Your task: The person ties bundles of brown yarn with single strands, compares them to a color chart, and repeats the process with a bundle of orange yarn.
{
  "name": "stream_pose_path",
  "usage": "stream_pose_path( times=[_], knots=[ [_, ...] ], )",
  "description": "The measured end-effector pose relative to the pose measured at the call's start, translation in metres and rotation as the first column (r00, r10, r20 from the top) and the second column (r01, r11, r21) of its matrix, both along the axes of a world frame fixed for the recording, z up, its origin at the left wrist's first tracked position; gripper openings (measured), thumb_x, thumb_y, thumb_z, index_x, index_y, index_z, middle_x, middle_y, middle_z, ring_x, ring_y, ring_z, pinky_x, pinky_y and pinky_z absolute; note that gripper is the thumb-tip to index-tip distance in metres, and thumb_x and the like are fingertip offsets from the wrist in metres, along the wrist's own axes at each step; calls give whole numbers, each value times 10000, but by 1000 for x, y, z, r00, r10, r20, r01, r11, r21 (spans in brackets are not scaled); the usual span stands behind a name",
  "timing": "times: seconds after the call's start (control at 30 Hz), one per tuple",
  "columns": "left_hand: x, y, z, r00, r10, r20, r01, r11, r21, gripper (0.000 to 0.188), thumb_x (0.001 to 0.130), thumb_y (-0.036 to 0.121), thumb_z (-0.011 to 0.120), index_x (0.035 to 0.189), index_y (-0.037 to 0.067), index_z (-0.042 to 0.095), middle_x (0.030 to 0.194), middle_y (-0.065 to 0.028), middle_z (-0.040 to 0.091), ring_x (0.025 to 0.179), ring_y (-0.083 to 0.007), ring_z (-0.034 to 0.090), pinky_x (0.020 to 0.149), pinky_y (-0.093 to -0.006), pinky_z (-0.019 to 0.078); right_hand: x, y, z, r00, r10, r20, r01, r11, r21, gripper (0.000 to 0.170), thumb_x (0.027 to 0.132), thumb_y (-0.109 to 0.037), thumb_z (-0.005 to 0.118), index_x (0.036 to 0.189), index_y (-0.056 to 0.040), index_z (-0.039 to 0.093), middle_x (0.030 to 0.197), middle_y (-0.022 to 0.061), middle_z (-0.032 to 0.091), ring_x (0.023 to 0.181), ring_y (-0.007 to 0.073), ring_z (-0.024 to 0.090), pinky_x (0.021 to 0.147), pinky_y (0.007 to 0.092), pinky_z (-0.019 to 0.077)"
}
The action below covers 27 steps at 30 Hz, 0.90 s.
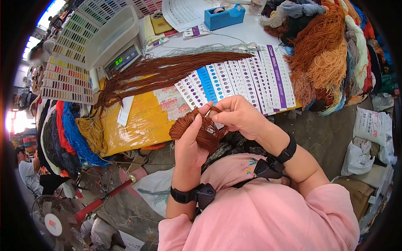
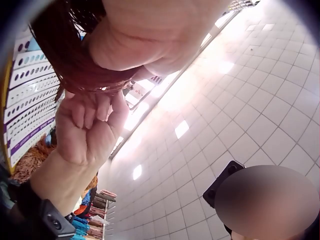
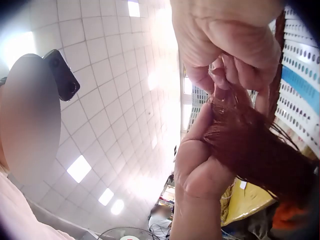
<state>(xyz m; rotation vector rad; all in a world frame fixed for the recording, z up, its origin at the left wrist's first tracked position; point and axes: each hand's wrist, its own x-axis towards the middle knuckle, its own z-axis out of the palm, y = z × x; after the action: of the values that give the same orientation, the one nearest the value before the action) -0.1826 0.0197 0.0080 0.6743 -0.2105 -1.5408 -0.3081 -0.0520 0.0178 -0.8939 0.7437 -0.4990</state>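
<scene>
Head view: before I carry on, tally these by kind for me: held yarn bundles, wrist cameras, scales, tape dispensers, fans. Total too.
Held yarn bundle: 1
Wrist cameras: 2
Scale: 1
Tape dispenser: 1
Fan: 1
Total: 6
</scene>
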Motion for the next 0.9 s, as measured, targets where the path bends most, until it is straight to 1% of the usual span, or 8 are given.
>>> stream_pose_path(
  times=[0.2, 0.47, 0.6, 0.7, 0.77, 0.83, 0.87, 0.9],
  knots=[
    [0, 0, -4, 999, -48, -21, 48, 999, -4, 279, 863, 126, 385, 1080, -29, 467, 1130, -146, 456, 1009, -229, 465, 808, -444, 427, -2, -1, -2, 997, 63, -50, -65, 997, -40, 88, 704, -61, 559, 733, 15, 592, 654, 24, 564, 490, 48, 478, 407, 162, 361],
    [5, 2, -5, 991, -25, -132, 23, 1000, -13, 255, 861, 138, 383, 1031, -18, 490, 1030, -153, 509, 966, -217, 492, 811, -404, 424, -4, -1, -13, 981, -37, 193, 7, 989, 151, 44, 722, -37, 583, 743, 2, 584, 630, 5, 535, 490, 45, 459, 429, 171, 353],
    [4, 6, -14, 980, -42, 193, 43, 999, -1, 166, 842, 108, 407, 913, 5, 516, 916, -113, 548, 904, -209, 508, 781, -374, 421, 1, 2, -12, 963, -78, 259, 30, 982, 184, 37, 754, -40, 554, 774, -9, 558, 645, 22, 537, 481, 51, 437, 442, 169, 342],
    [14, 11, -15, 985, -64, 158, 79, 993, -90, 136, 848, 129, 408, 802, 24, 481, 901, -113, 536, 878, -200, 507, 762, -353, 419, -12, 2, -3, 921, -4, 391, -143, 928, 345, 38, 774, -49, 524, 795, -17, 521, 640, 35, 533, 473, 60, 428, 433, 171, 323],
    [20, 9, -9, 960, -172, -221, 91, 937, -338, 173, 851, 171, 411, 718, 61, 418, 894, -143, 507, 739, -153, 499, 646, -276, 418, -25, -4, -7, 892, 105, 440, -292, 876, 383, 48, 775, -60, 515, 801, -26, 493, 621, 37, 517, 481, 65, 425, 424, 180, 303],
    [18, 2, 16, 953, -132, 271, 135, 991, 6, 189, 838, 188, 437, 702, 57, 433, 793, -141, 535, 551, -122, 474, 477, -215, 375, -33, -5, -4, 887, 185, 424, -375, 823, 427, 55, 765, -58, 518, 801, -25, 493, 610, 34, 509, 482, 61, 416, 422, 186, 292],
    [21, -1, 15, 895, -274, 353, 282, 959, 28, 194, 835, 190, 443, 699, 51, 441, 754, -137, 543, 502, -116, 456, 439, -206, 350, -35, -8, 0, 882, 286, 375, -426, 824, 373, 39, 748, -58, 520, 765, -24, 515, 604, 25, 502, 488, 67, 418, 434, 187, 308],
    [27, -7, 14, 808, -399, 434, 417, 907, 58, 200, 832, 191, 449, 696, 45, 448, 714, -132, 551, 452, -110, 438, 402, -198, 324, -38, -10, 11, 913, 400, 75, -404, 913, 50, 34, 744, -56, 521, 750, -23, 525, 604, 25, 503, 492, 72, 425, 438, 190, 315]
  ],
)
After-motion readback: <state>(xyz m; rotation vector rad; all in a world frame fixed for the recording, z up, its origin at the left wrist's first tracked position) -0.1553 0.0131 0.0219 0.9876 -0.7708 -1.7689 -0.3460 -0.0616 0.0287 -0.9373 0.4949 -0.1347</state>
